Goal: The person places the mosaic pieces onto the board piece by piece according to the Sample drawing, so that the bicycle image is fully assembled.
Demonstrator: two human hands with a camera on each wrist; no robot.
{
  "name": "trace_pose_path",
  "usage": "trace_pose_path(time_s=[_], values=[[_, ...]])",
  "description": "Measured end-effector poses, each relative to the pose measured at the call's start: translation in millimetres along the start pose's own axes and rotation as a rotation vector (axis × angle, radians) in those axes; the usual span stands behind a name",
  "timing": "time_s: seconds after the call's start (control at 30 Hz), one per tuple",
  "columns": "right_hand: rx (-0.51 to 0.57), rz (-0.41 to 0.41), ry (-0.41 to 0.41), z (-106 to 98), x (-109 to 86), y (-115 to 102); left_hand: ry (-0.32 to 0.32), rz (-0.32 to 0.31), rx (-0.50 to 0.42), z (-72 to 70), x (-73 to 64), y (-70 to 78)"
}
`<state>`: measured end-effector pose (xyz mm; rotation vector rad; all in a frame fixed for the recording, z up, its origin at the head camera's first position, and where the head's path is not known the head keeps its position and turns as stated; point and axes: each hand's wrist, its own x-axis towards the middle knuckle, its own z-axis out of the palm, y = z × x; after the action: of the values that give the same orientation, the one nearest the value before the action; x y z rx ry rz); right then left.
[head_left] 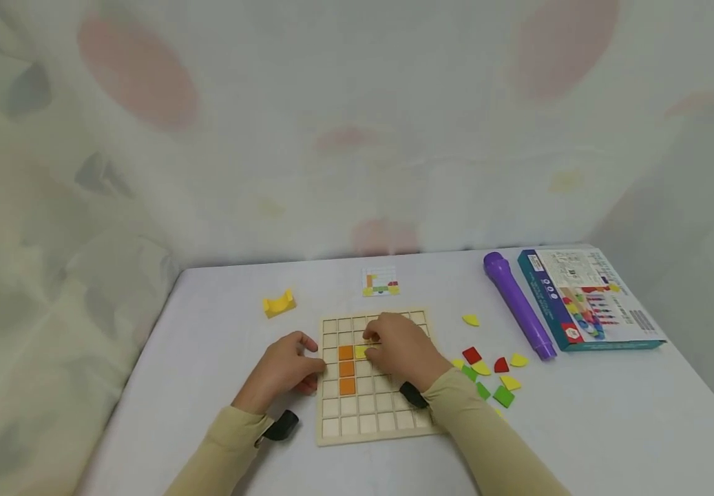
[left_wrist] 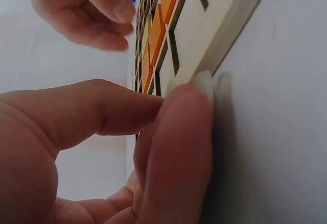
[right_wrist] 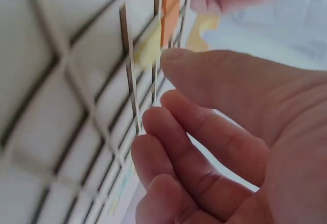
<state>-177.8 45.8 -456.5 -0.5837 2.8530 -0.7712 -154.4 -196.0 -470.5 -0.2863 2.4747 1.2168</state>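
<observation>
A pale wooden grid board [head_left: 365, 427] lies on the table. Three orange square tiles [head_left: 347, 369] form a column in its cells. Beside the top one sits a yellow tile [head_left: 360, 352], flat in its cell. My right hand [head_left: 403, 348] hovers over the board; its thumb tip is near the yellow tile and nothing shows between thumb and fingers. In the right wrist view the fingers are loosely bent. My left hand [head_left: 285, 365] rests at the board's left edge, thumb and fingertips touching the rim, as the left wrist view shows.
Loose red, yellow and green tiles [head_left: 504, 396] lie right of the board. Behind it is a pattern card [head_left: 380, 282]. A yellow curved block [head_left: 279, 304] stands at the back left. A purple tube [head_left: 520, 306] and a printed box [head_left: 592, 300] lie at the right.
</observation>
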Motion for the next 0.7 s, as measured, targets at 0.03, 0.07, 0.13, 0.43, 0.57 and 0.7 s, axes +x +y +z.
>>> trace_pose_path(time_s=[0.03, 0.07, 0.13, 0.43, 0.57, 0.7], values=[[0.01, 0.007, 0.003, -3, -2.7, 3, -0.002, -0.002, 0.001, 0.4, -0.5, -1.2], [0.017, 0.015, 0.008, -7, -5.6, 6, -0.003, -0.001, 0.001, 0.8, -0.5, -2.3], [0.03, 0.033, 0.025, -14, -13.0, 15, -0.008, 0.008, -0.008, 0.7, -0.7, -3.8], [-0.014, 0.114, 0.059, -43, -51.9, 65, -0.017, 0.046, -0.006, -5.1, -0.1, -10.8], [-0.031, 0.118, 0.059, -47, -69.6, 81, -0.016, 0.047, 0.002, -4.0, 1.8, -12.6], [-0.054, 0.128, 0.046, -48, -80.8, 89, -0.019, 0.054, 0.002, -0.9, 4.6, -11.6]])
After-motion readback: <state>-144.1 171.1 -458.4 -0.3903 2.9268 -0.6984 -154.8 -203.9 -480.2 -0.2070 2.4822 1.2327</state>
